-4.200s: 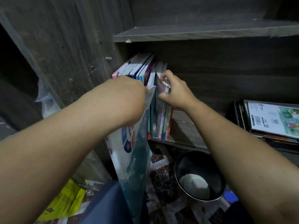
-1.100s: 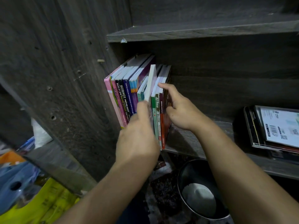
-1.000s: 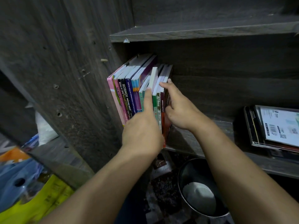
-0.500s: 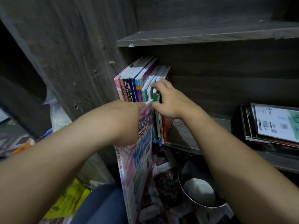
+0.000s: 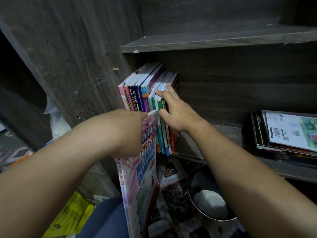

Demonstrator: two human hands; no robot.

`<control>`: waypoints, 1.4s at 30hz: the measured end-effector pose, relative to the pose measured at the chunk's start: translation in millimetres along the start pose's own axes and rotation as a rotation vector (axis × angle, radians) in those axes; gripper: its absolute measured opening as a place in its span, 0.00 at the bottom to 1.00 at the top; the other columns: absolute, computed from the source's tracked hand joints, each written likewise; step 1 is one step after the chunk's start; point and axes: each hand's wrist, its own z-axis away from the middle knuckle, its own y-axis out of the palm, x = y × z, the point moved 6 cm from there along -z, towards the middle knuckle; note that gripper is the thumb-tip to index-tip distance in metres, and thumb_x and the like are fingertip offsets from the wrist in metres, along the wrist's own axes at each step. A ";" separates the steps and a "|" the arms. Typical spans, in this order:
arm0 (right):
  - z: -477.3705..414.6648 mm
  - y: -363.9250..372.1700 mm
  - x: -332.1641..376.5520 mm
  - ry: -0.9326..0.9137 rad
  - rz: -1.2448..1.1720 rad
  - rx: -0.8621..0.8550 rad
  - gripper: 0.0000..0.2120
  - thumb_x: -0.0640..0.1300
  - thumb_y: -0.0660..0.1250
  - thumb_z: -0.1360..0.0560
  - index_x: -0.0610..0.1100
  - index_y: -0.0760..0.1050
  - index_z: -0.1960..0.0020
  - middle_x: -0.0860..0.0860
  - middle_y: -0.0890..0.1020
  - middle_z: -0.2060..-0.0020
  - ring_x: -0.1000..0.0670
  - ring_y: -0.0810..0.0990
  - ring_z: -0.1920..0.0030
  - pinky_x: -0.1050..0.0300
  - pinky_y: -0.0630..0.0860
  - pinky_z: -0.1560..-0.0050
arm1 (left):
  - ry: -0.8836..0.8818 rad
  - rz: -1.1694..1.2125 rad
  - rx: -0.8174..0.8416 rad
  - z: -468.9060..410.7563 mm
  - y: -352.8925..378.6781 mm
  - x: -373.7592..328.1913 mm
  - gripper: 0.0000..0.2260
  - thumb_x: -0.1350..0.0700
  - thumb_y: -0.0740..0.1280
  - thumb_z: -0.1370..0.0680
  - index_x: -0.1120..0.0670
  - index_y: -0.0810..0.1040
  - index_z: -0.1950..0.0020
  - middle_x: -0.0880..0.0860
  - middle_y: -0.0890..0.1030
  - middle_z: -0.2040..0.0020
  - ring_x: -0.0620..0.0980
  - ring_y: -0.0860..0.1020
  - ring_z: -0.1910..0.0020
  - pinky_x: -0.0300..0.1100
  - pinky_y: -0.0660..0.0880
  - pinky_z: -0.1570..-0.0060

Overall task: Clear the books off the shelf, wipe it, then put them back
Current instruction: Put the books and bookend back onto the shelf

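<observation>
Shelf edges first: the upright books [image 5: 142,93] stand packed against the left side panel [image 5: 85,66], spines flush with the front lip of the shelf board [image 5: 188,145]. To their right the board is bare, all the way to one flat stack [image 5: 288,134] well apart at the far right. There is a gap between the book tops and the upper shelf [image 5: 214,42].

Counts: we see one upright row, roughly a dozen spines, exact number unclear. There is one pink book [image 5: 142,177] off the shelf, two hands, and one black bin [image 5: 205,194] on the floor below the shelf lip with something white inside. One yellow bag [image 5: 68,219] lies lower left.

The left hand [image 5: 127,133] grips the pink book by its top corner, but its fingers are mostly hidden. The book hangs upright in front of the row, its top edge touching the spines and the rest below the lip.

The right hand [image 5: 178,115] is spread, fingertips on the tops of the rightmost books and thumb against their spines, pressing rather than pinching.
</observation>
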 end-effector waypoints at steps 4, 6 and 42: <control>-3.4 -2.2 -2.2 -0.010 -0.011 -0.068 0.24 0.49 0.61 0.22 0.50 0.61 0.27 0.49 0.52 0.23 0.44 0.68 0.31 0.49 0.70 0.38 | 0.012 -0.012 0.014 -2.3 0.2 0.8 0.36 0.56 0.64 0.25 0.41 0.51 0.22 0.51 0.70 0.29 0.50 0.73 0.36 0.37 0.70 0.49; -6.0 -8.4 -2.3 -0.045 -0.008 -0.144 0.20 0.52 0.62 0.23 0.48 0.65 0.34 0.50 0.62 0.29 0.46 0.73 0.37 0.50 0.72 0.45 | 0.021 -0.017 0.015 -3.4 -0.6 2.8 0.36 0.55 0.65 0.25 0.41 0.51 0.22 0.50 0.70 0.29 0.50 0.72 0.35 0.37 0.71 0.47; 22.8 20.0 -76.8 0.315 -0.328 0.266 0.49 0.37 0.69 0.27 0.70 0.43 0.26 0.50 0.68 0.28 0.50 0.75 0.38 0.46 0.76 0.39 | 0.093 0.003 -0.830 -93.0 37.1 4.9 0.45 0.34 0.76 0.43 0.48 0.70 0.29 0.57 0.58 0.25 0.61 0.49 0.28 0.63 0.54 0.36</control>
